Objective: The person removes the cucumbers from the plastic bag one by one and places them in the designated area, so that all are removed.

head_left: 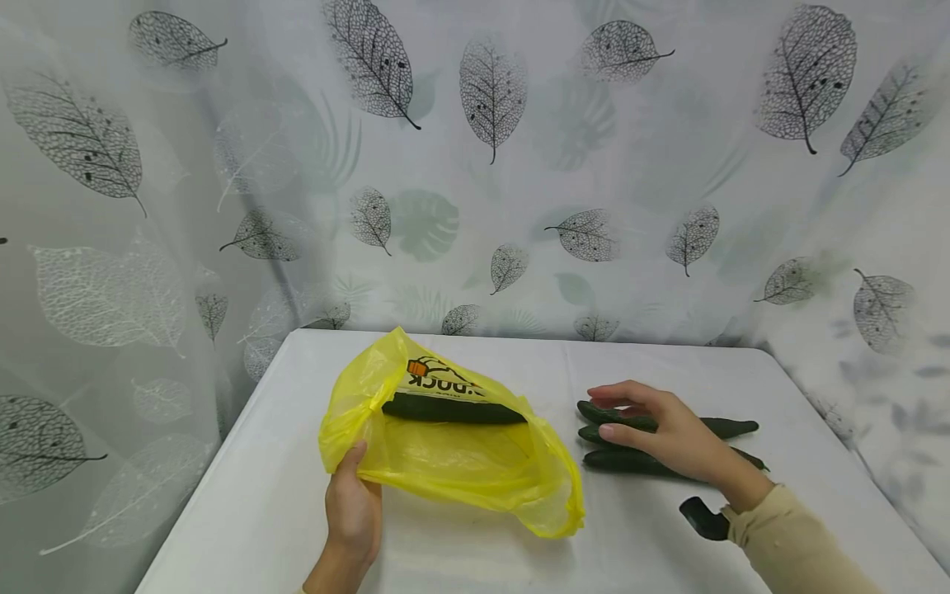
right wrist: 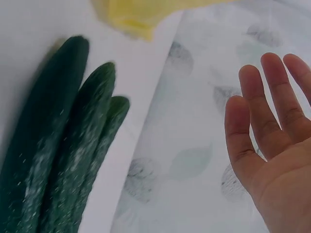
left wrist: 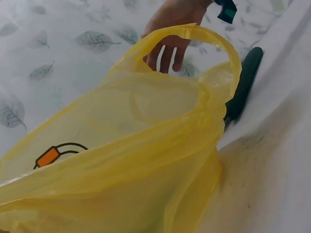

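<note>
My left hand [head_left: 353, 505] pinches the near left rim of a yellow plastic bag [head_left: 460, 466], with the thumb over the edge. The bag's mouth gapes toward me, and one dark green cucumber [head_left: 453, 410] lies inside across it. On the right, three cucumbers [head_left: 631, 462] lie side by side on the table. Over them hovers my right hand [head_left: 671, 429], its fingers spread loosely and nothing in its grasp. In the right wrist view, the fingers stand apart from the bumpy cucumbers [right wrist: 43, 136]. A loop handle of the bag [left wrist: 214, 36] arches up in the left wrist view.
A white cloth covers the table [head_left: 638, 544]. Behind it and along both sides hangs a pale curtain [head_left: 475, 190] with a leaf print. A black wrist-worn piece [head_left: 703, 519] sits beside the right sleeve.
</note>
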The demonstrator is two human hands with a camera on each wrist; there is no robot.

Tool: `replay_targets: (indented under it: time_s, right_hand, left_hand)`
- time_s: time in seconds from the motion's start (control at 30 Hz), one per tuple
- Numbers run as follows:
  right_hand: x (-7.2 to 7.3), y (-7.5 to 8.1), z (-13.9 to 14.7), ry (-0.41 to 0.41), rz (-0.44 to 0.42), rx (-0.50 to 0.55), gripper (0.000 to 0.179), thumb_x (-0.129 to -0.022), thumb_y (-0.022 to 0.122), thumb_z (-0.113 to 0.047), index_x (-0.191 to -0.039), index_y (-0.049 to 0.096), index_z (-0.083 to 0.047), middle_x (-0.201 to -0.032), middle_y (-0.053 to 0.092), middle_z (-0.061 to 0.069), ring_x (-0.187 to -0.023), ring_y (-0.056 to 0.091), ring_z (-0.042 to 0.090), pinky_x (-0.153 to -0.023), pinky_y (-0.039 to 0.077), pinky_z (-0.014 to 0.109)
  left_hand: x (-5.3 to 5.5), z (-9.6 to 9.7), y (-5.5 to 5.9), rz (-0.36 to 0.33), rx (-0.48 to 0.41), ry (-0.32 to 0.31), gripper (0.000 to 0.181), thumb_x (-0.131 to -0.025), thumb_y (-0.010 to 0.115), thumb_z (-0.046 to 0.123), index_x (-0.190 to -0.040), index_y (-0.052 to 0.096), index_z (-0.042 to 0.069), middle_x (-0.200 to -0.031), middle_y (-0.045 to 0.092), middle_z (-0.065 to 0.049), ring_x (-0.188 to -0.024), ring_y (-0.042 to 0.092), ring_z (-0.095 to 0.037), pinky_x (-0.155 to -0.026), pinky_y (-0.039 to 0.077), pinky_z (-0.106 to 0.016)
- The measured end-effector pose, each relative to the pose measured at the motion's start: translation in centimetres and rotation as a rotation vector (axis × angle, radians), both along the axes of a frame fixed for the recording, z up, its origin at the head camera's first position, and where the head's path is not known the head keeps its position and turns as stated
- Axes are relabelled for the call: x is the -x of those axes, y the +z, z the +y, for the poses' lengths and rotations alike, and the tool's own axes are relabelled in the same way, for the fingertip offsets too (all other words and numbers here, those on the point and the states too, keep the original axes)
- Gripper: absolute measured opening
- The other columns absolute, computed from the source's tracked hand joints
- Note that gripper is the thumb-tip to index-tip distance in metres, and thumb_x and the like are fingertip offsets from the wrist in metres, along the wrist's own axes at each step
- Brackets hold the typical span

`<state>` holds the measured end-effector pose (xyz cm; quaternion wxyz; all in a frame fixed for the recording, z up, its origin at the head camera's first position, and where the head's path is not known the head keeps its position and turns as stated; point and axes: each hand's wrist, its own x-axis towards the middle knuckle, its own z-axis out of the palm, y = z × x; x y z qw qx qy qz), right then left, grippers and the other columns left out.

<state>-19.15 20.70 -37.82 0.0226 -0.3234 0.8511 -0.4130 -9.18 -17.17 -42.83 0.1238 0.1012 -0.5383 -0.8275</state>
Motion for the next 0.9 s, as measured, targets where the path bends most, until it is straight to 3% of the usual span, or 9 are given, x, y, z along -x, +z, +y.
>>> replay_targets:
  time_s: [0.1,0.37,0.6,0.9]
  right_hand:
    - [-0.5,0.6,-0.8,0.027,0.002,0.0,0.04,-0.095,0.072,-0.019,-0.134,0.061,-0.023,-0.13,0.064,-0.007,-0.12,0.059,0.014,-0.099,0.05,0.038]
    - [-1.4,1.6,-2.5,0.107,-0.007,0.036,0.044,-0.094,0.075,-0.019,-0.135,0.06,-0.024,-0.131,0.063,-0.007,-0.121,0.058,0.015,-0.099,0.049,0.034]
    - [-2.2,2.7,-4.7,0.208,-0.062,0.089,0.049,-0.093,0.074,-0.013,-0.139,0.058,-0.023,-0.133,0.062,-0.003,-0.122,0.057,0.019,-0.1,0.049,0.035]
    - [-2.5,3.7,-8.1,0.37,-0.149,0.226,0.05,-0.095,0.07,-0.004,-0.142,0.054,-0.01,-0.136,0.06,0.005,-0.123,0.057,0.028,-0.102,0.048,0.04]
  left_hand:
    - [0.0,0.0,0.0,-0.007,-0.001,0.001,0.034,-0.11,0.024,0.025,-0.142,0.031,0.015,-0.136,0.039,0.001,-0.133,0.033,-0.016,-0.111,0.026,-0.029]
    - [0.1,0.2,0.0,-0.006,-0.026,0.013,0.036,-0.11,0.025,0.025,-0.143,0.031,0.012,-0.138,0.039,0.002,-0.133,0.034,-0.013,-0.111,0.026,-0.027]
    - [0.3,0.2,0.3,-0.008,-0.014,-0.005,0.039,-0.11,0.023,0.024,-0.146,0.028,0.013,-0.142,0.037,0.001,-0.135,0.032,-0.013,-0.112,0.026,-0.027]
    - [0.5,0.1,0.3,0.013,-0.03,-0.003,0.035,-0.11,0.024,0.025,-0.142,0.031,0.013,-0.136,0.039,0.001,-0.132,0.034,-0.014,-0.111,0.027,-0.027]
